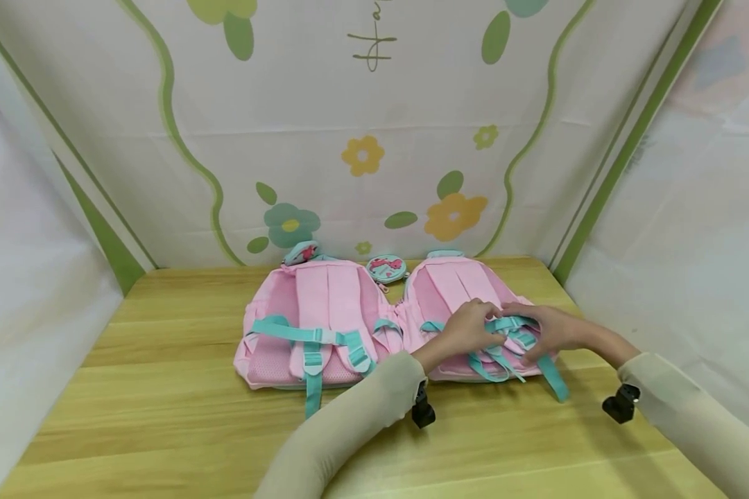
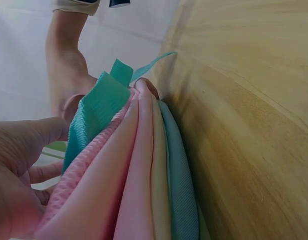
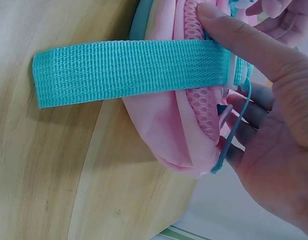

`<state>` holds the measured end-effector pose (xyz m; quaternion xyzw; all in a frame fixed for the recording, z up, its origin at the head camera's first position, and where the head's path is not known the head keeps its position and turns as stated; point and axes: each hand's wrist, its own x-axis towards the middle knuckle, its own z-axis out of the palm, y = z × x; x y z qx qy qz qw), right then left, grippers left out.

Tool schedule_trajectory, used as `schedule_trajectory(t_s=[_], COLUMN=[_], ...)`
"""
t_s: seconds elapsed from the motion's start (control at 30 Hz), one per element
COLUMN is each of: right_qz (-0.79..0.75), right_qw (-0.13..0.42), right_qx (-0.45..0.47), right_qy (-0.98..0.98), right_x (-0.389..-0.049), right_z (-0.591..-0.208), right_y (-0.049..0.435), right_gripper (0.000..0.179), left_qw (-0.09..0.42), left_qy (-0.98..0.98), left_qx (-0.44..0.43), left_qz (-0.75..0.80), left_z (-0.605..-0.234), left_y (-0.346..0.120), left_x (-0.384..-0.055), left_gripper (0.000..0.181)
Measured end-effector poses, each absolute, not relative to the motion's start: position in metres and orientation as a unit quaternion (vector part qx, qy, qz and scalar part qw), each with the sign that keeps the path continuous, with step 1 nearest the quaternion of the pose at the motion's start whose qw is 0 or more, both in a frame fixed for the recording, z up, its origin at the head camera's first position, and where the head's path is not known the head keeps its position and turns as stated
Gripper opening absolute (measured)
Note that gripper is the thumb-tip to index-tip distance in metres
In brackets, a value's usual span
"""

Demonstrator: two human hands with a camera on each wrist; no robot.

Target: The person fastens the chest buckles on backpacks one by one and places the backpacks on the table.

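Two pink backpacks lie side by side on a wooden table, straps facing up. Over the right backpack [image 1: 455,277] both hands work at its teal webbing straps [image 1: 509,324]. My left hand [image 1: 471,327] comes from the left, thumb and fingers around a strap near the middle; its fingertips are partly hidden in the left wrist view. From the right, my right hand [image 1: 552,329] curves around the straps at the bag's side, thumb on the pink mesh [image 3: 194,25]. A loose teal strap end [image 3: 118,70] hangs past the bag's edge onto the table.
The left backpack [image 1: 343,284] lies close against the right one, with teal straps buckled across it. A round teal pouch [image 1: 387,267] with a pink figure sits behind, between the bags. Printed cloth walls [image 1: 324,138] surround the table [image 1: 162,388].
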<state>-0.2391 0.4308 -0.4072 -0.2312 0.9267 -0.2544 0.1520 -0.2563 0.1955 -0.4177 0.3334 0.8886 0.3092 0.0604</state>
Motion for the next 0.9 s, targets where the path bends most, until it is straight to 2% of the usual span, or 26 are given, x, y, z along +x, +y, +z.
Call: schedule_trajectory(t_s=[0.67, 0.9], right_qz=[-0.242, -0.247], right_qw=[0.149, 0.149], right_qx=[-0.240, -0.244], right_qy=[0.928, 0.926], right_x=[-0.239, -0.241], right_z=[-0.413, -0.410], right_y=[0.431, 0.430], right_gripper=[0.103, 0.104], left_qw=[0.028, 0.030], left_qy=[0.913, 0.909], left_qx=[0.328, 0.331], left_qz=[0.242, 0.252], left_z=[-0.435, -0.432], left_y=[0.217, 0.216], left_x=[-0.263, -0.265], left_gripper=[0.037, 0.025])
